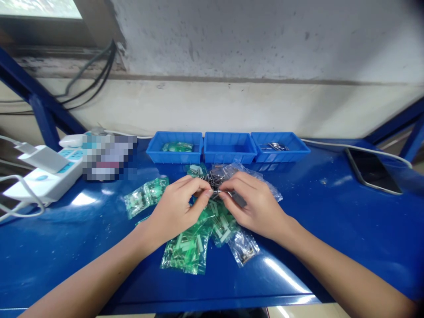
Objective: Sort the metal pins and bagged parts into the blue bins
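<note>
Over the heap in the middle, my left hand (180,201) and my right hand (253,201) pinch a thin metal piece (216,192) between their fingertips; its exact kind is too small to tell. Just behind the fingers lies a pile of dark metal screws or nails (217,176), partly on a clear plastic bag (270,185). Under and in front of my hands are green-tinted bags (187,251) with white plastic plugs and metal pieces inside. A clear bag (244,247) of brownish hardware lies below my right hand. Another green bag (145,195) rests left of my left hand.
Three blue bins stand along the wall: a left bin (150,152) with green bags, a middle bin (230,157), and a right bin (300,150) with metal pins. A white power strip (46,181) with cables sits left. A phone (374,170) lies right on the blue table (331,229).
</note>
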Available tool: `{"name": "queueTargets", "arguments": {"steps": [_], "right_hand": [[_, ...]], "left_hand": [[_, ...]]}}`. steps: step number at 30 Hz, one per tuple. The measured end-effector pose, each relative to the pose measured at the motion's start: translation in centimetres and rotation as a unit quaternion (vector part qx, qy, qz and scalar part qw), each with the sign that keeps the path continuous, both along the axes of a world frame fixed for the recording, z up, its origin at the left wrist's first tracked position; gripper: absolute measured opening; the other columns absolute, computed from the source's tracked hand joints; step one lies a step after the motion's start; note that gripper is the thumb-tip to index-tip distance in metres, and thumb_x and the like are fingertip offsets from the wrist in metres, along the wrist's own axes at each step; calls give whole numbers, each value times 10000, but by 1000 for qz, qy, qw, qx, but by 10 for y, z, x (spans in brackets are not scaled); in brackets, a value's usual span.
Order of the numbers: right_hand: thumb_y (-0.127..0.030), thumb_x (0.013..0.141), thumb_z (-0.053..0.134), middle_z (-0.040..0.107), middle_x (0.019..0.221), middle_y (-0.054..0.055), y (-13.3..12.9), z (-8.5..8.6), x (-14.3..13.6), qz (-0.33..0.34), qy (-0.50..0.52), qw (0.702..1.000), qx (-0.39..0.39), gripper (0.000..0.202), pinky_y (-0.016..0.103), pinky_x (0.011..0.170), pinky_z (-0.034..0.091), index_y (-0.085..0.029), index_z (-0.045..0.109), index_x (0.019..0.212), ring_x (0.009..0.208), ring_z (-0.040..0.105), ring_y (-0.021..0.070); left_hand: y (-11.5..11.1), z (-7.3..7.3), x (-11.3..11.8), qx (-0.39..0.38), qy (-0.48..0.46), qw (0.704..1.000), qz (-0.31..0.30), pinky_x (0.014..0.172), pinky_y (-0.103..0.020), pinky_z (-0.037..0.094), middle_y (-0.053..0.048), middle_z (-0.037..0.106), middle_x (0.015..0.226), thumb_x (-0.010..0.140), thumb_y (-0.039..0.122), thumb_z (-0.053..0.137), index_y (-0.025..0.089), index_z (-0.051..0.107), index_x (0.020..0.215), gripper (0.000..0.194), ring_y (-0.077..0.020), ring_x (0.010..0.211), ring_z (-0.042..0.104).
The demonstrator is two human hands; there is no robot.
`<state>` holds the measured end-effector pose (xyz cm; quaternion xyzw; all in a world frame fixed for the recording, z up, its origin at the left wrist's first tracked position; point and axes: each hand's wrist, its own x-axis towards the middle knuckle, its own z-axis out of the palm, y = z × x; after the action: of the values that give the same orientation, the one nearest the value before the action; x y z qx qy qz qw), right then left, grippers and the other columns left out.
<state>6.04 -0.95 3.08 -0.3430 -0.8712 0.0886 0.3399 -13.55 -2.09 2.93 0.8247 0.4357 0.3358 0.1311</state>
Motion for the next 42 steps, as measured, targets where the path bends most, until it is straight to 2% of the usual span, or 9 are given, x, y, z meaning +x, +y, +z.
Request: {"name": "queueTargets", "arguments": {"steps": [10,14,18,22,24,27,31,38,42], "right_hand": [[-189,873,495,629,790,76,-1,1,-1,-16,-37,996,75,175,291,631,445,-113,651,883,731,570,171],[-197,882,486,632,787,72,-1,1,0,-14,-45,995,91,186,289,620,441,-120,654,903,725,569,170],[-186,875,489,627,773,77,-2,2,0,-11,-34,996,86,184,290,618,437,-107,655,887,713,563,169],[-184,868,492,618,760,77,-1,2,0,-7,-12,998,61,179,291,624,440,-97,649,863,702,557,163],[-191,872,486,616,767,76,-1,1,0,-8,-10,999,48,183,293,636,442,-100,645,869,708,556,164],[-205,882,476,615,790,72,0,0,1,-5,-17,999,28,192,299,656,444,-106,636,918,726,552,166],[-210,881,481,609,798,64,0,0,1,0,-15,1000,18,196,297,664,441,-105,610,985,722,542,160],[-196,891,466,585,750,51,-1,1,1,6,-1,1000,21,150,283,639,416,-121,594,873,686,518,145],[-198,906,430,570,728,52,0,1,1,-3,0,1000,6,181,280,621,407,-118,580,843,678,510,145]], "left_hand": [[-1,1,1,-25,10,1000,-5,603,-246,392,13,558,635,905,183,449,159,549,726,207,-118,633,521],[-1,3,2,-85,-12,996,-6,526,-222,380,28,554,567,920,202,425,161,522,645,294,-90,531,515],[-1,4,2,-136,-40,990,-14,477,-192,376,39,573,561,935,215,412,162,534,662,303,-65,481,520],[0,4,1,-86,-31,996,-4,541,-199,408,29,599,674,905,213,473,179,580,905,112,-86,588,555],[0,4,1,-54,-28,998,5,560,-198,412,24,601,729,886,202,506,189,569,958,96,-88,627,559],[0,2,1,-31,-18,999,13,557,-196,402,33,581,707,889,194,505,190,566,905,63,-80,605,542],[1,1,0,-34,-6,999,27,541,-213,391,37,571,637,916,222,463,178,562,870,118,-85,556,531],[3,-2,-2,-21,3,999,25,559,-230,395,25,581,612,934,241,417,172,555,735,253,-95,562,544],[2,0,-1,-22,-8,1000,16,549,-211,405,35,592,627,921,240,456,182,575,833,159,-89,568,556]]}}
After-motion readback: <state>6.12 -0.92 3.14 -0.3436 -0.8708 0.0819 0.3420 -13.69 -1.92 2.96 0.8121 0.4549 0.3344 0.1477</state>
